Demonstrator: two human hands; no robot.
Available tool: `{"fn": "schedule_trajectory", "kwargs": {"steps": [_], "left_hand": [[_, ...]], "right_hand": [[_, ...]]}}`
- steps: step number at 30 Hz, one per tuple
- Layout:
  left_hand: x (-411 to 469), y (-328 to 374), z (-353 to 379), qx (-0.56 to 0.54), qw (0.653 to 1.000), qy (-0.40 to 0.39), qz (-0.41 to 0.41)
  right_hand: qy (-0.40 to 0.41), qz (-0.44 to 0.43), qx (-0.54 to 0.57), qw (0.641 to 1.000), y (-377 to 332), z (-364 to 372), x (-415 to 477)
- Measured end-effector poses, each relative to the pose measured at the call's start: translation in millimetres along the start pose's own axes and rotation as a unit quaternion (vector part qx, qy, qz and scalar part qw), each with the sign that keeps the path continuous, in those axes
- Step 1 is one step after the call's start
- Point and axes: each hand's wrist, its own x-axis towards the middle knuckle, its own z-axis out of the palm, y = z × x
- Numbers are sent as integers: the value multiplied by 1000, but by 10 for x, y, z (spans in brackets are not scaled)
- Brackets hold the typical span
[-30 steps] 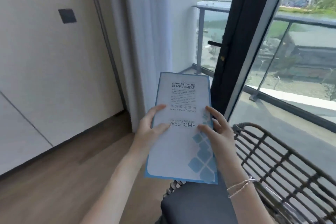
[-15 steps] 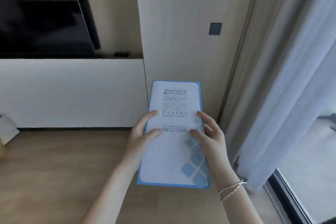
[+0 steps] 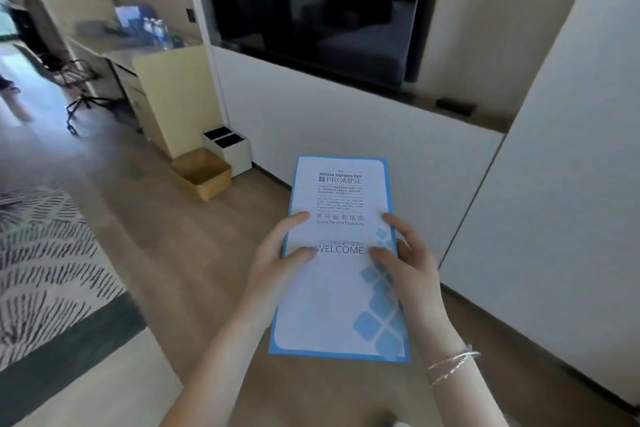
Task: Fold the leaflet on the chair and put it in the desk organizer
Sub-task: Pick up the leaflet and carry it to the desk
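Fingers [image 3: 294, 220] of left hand [image 3: 277, 263] curled round left edge of leaflet [image 3: 341, 291], thumb pressed flat on front beside the word WELCOME, other fingers mostly hidden behind the sheet. Fingers [image 3: 398, 224] of right hand [image 3: 408, 263] same on right edge: thumb on front over the blue squares, index tip on the face higher up, rest wrapped behind. Both hands closed on the paper, pinching it mid-height.

Head view: leaflet held up in the air in front of the body, upright in portrait, flat, showing one narrow panel; whether folded underneath cannot be told. White face, blue border, blue diamond pattern lower right, print reading PROMISE, Guest Service Directory, WELCOME. Thin bracelet [image 3: 450, 362] on right wrist.

Behind leaflet: wood floor [image 3: 180, 253], white wall panel [image 3: 363, 135] with dark glossy screen [image 3: 322, 3] above it. Far left, blurred desk [image 3: 138, 48] with bottles on top, black office chair [image 3: 79, 87] beside it. Against the desk end, white two-slot bin [image 3: 230, 146] and open cardboard box [image 3: 202, 173] touching or nearly touching each other on the floor. Striped rug [image 3: 41, 253] at left edge. Desk organizer not identifiable in the blur.
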Motion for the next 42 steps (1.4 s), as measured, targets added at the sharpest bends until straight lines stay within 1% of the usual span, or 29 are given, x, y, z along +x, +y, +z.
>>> {"fn": "schedule_trajectory", "kwargs": {"steps": [2,7,12,18,24,26,29,32,35,37,42], "left_hand": [[245,-73,5,-4,999,45,4],[861,-197,175,-13,990,137,11],[1402,-227,200,-9,969,248,-4],[1813,-378,-166,-6,931,365,-19],[2260,-651,-1020,-35,878,476,-25],[2532,-666,-1418,-37,872,487,-24],[3014,-563,-2047,-20,873,486,-26],[3586,-333,-2669,-9,886,464,-12],[4202,-197,-3169,4,897,442,-2],[4610,-231,-3446,3,900,436,0],[5688,-487,-4193,-14,904,427,-29]], "right_hand": [[-43,11,9,999,56,49,416],[-142,24,-9,990,60,97,1474],[-245,47,-34,968,48,358,2463],[-347,77,-56,933,345,1130,3244],[-452,106,-77,882,850,2309,3728],[-463,117,-74,876,955,2775,3931],[-469,118,-71,872,990,3490,4302],[-473,103,-56,873,911,4146,4726],[-458,98,-50,882,864,4683,5192],[-448,98,-50,887,901,4990,5520],[-440,111,-50,890,1224,5873,6450]]}}
